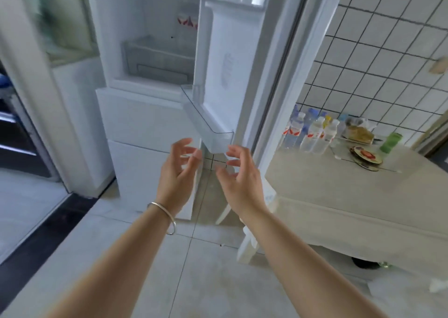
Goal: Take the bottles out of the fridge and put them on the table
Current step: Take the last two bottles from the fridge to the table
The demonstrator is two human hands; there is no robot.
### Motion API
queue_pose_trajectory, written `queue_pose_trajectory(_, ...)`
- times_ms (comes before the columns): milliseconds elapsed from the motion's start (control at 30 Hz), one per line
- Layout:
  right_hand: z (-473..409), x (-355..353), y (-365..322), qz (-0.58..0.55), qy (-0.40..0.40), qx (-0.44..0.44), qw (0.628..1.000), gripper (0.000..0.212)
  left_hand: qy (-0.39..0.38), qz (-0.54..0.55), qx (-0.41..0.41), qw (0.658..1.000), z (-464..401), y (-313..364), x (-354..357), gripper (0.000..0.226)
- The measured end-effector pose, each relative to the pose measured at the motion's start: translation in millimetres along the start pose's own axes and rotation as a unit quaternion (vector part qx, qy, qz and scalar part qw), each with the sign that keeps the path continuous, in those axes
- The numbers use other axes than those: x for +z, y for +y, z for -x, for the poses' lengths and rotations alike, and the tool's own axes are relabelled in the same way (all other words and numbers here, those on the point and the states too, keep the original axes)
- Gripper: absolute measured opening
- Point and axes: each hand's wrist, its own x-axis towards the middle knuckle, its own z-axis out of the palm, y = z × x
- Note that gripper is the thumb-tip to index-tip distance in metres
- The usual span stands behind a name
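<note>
The white fridge point(145, 114) stands open ahead, its door point(232, 58) swung toward me. Deep on a shelf inside I make out clear bottles with red-and-white labels point(186, 22), blurred. Several more water bottles point(312, 133) stand grouped on the far left end of the table point(339, 187), against the tiled wall. My left hand point(180, 167) and my right hand point(242, 172) are both raised in front of the lower door shelf point(208, 126), fingers spread, holding nothing. A bracelet circles my left wrist.
A clear crisper drawer point(157, 61) sits low in the fridge. On the table lie a bagged food item point(358, 133), a green cup point(390, 142) and a round plate point(366, 157). A doorway and dark threshold point(60, 211) lie left.
</note>
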Motion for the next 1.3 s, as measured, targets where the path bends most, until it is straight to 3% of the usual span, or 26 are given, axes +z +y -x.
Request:
queue_pose_trajectory(233,-85.8,105.2,-39.3,-0.118,0.060,0.080,0.988,0.034,-0.050,-0.063,0.035,0.996,-112.6,-34.3,-85.4,0.041)
queue_pose_trajectory(500,-190.0,191.9,-55.5,-0.142,0.093,0.049,0.984,0.031,-0.058,-0.090,0.037,0.994,-231.9,-72.3,-135.2,0.040)
queue_pose_trajectory(967,-502.9,300.1,-28.9,-0.158,0.113,0.035,0.980,0.037,-0.005,-0.097,0.036,0.995,-521.1,-147.5,-124.4,0.037)
queue_pose_trajectory(1300,-661.1,361.0,5.5,-0.122,0.138,0.068,0.981,0.044,-0.077,-0.089,0.056,0.992,-708.5,-205.0,-92.2,0.037)
